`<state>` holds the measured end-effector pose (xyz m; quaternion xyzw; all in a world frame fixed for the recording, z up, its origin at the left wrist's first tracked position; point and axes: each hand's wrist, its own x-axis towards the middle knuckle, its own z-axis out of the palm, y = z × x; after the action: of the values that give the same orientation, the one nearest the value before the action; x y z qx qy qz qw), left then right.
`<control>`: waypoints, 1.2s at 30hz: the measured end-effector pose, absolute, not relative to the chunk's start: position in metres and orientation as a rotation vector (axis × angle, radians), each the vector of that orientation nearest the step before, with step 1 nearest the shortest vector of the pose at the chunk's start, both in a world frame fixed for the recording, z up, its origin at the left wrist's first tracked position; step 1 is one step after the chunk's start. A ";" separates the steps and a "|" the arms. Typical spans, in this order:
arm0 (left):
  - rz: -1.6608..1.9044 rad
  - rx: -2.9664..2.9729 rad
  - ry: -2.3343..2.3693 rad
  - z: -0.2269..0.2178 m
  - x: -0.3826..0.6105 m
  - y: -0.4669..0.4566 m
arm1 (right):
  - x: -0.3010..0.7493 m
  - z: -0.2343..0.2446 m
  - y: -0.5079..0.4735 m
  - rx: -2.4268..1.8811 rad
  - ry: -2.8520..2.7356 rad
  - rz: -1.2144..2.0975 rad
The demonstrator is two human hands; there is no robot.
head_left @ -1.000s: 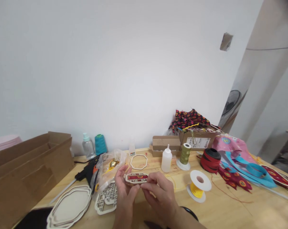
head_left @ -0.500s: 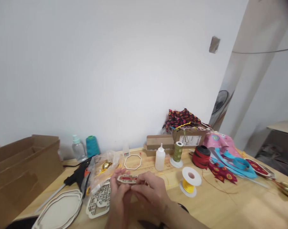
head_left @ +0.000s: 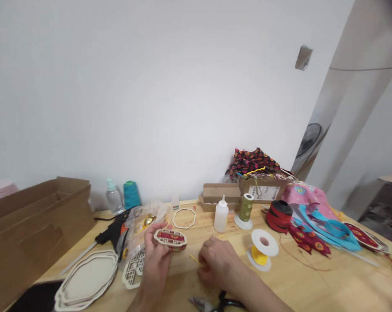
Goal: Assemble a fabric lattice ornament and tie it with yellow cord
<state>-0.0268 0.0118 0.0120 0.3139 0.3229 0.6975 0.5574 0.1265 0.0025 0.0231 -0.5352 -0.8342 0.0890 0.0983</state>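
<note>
My left hand (head_left: 157, 255) grips a small scalloped wooden ornament (head_left: 171, 239) by its left edge. Red patterned fabric shows between pale lattice cut-outs on its face, and along its side. To the right, apart from the ornament, my right hand (head_left: 218, 262) is closed with its fingers pinched around a thin yellow cord (head_left: 193, 259). One end of the cord pokes out to the left of the fingers. Scissors with black handles (head_left: 226, 301) lie on the wooden table (head_left: 183, 277) below my right hand, partly hidden by the forearm.
White spool of yellow cord (head_left: 263, 249) stands right of my hand. Behind are a squeeze bottle (head_left: 221, 214), green thread (head_left: 246, 208) and red-black thread (head_left: 279, 216). Leftward lie lattice pieces (head_left: 134, 271), wooden plates (head_left: 88, 275), a glue gun (head_left: 111, 229) and a cardboard box (head_left: 40, 234).
My hands have separated: the right one let go of the ornament, moved right and now pinches the yellow cord. The left hand has tipped the ornament, showing more of its face. The scissors are now visible.
</note>
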 end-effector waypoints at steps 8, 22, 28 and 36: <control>1.635 0.811 0.857 0.012 -0.027 0.014 | 0.130 0.019 0.008 -1.583 -2.250 0.376; 1.798 1.116 0.997 0.025 -0.015 0.002 | 0.108 0.027 -0.017 -1.293 -1.557 1.378; 1.750 1.304 0.877 0.008 -0.025 0.007 | 0.110 0.022 -0.009 -1.231 -1.345 1.657; 1.750 1.265 0.892 0.013 -0.025 0.006 | 0.110 0.023 -0.012 -1.071 -1.104 1.840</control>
<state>-0.0245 0.0057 0.0127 0.4980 0.3511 0.6892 0.3920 0.1103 -0.0117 0.0228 -0.4162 -0.4289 0.7147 0.3633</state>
